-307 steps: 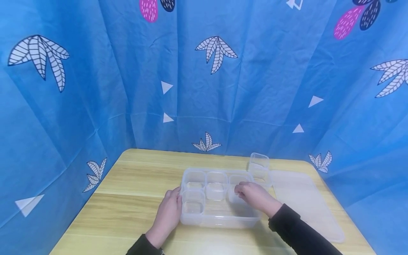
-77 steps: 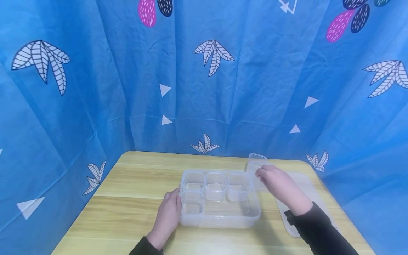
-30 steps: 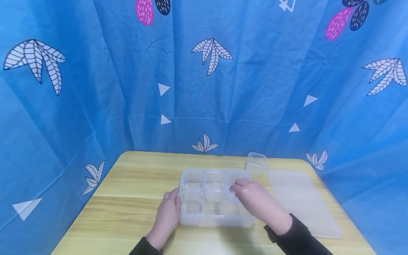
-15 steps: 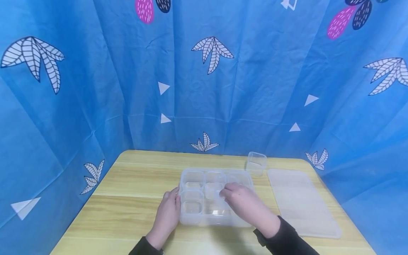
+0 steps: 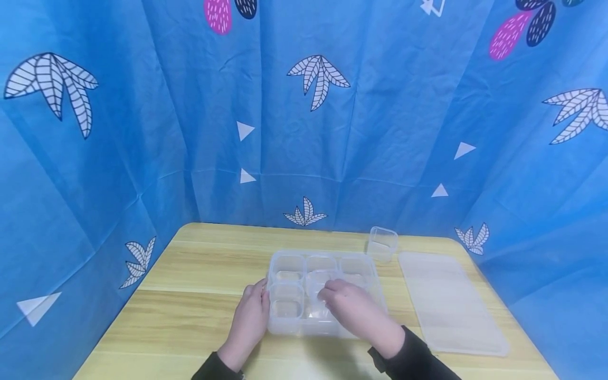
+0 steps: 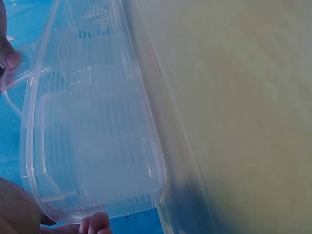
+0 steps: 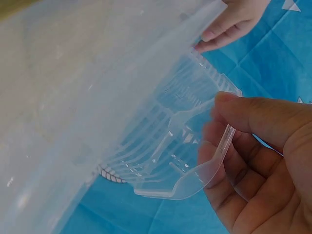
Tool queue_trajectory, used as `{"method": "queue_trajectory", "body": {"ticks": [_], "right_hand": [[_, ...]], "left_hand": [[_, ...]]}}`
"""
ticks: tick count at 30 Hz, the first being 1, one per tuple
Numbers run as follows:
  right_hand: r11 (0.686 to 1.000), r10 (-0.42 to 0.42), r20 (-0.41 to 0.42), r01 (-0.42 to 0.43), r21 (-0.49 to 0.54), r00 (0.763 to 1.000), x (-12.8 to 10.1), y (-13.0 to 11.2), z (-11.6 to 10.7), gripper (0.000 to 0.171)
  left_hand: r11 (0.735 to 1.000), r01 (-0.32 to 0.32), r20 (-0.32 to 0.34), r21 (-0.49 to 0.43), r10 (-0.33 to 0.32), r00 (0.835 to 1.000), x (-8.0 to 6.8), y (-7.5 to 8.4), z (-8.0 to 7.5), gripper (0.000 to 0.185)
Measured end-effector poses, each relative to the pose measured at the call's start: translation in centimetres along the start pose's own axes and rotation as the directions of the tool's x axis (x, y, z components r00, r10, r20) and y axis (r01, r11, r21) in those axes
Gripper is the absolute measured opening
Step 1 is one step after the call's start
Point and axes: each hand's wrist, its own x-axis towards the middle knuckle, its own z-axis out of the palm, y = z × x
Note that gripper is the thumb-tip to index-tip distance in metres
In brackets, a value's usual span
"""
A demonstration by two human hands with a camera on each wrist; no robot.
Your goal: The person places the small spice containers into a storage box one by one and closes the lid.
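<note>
Clear plastic box (image 5: pixel 323 329) on a pale wood-grain desk (image 5: pixel 204 274).
Left hand (image 5: pixel 250 314) grips the box's left end; right hand (image 5: pixel 353 307) pinches a cup (image 7: pixel 180 146) by its rim over the front middle. Four cups (image 5: pixel 287 310) sit inside, three at back, one front left; another cup (image 5: pixel 382 244) stands behind the right corner, near a flat panel (image 5: pixel 453 303).

Plain black sleeves reach the wrists: the left sleeve (image 5: pixel 216 368) shows as a short stretch, the right sleeve (image 5: pixel 414 354) has an uneven cuff edge. The left hand (image 5: pixel 250 317) and right hand (image 5: pixel 353 310) are bare.
</note>
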Motion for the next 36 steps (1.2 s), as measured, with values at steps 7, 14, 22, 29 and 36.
{"method": "queue_trajectory", "body": {"ticks": [7,14,22,29,36], "right_hand": [[1.000,-0.003,0.016,0.003,0.005,1.000,0.2,-0.3,1.1,0.018],[1.000,0.001,0.035,-0.001,0.007,0.999,0.3,-0.7,1.5,0.017],[1.000,0.006,0.065,-0.005,-0.012,0.998,0.3,-1.1,1.8,0.016],[0.999,0.029,0.084,-0.032,0.027,0.996,0.1,-1.1,2.2,0.015],[0.999,0.039,0.098,-0.042,0.027,0.994,-0.1,-1.2,2.6,0.014]], "left_hand": [[1.000,0.000,0.002,-0.003,0.001,1.000,0.0,0.0,-0.1,0.039],[1.000,0.001,0.008,-0.006,-0.001,1.000,0.0,-0.1,0.0,0.040],[1.000,0.007,0.008,-0.010,-0.007,1.000,0.0,0.0,-0.1,0.040],[1.000,0.005,0.013,-0.011,-0.005,1.000,0.0,-0.1,0.0,0.040],[1.000,0.009,0.011,-0.010,-0.009,1.000,0.0,0.0,0.0,0.040]]}}
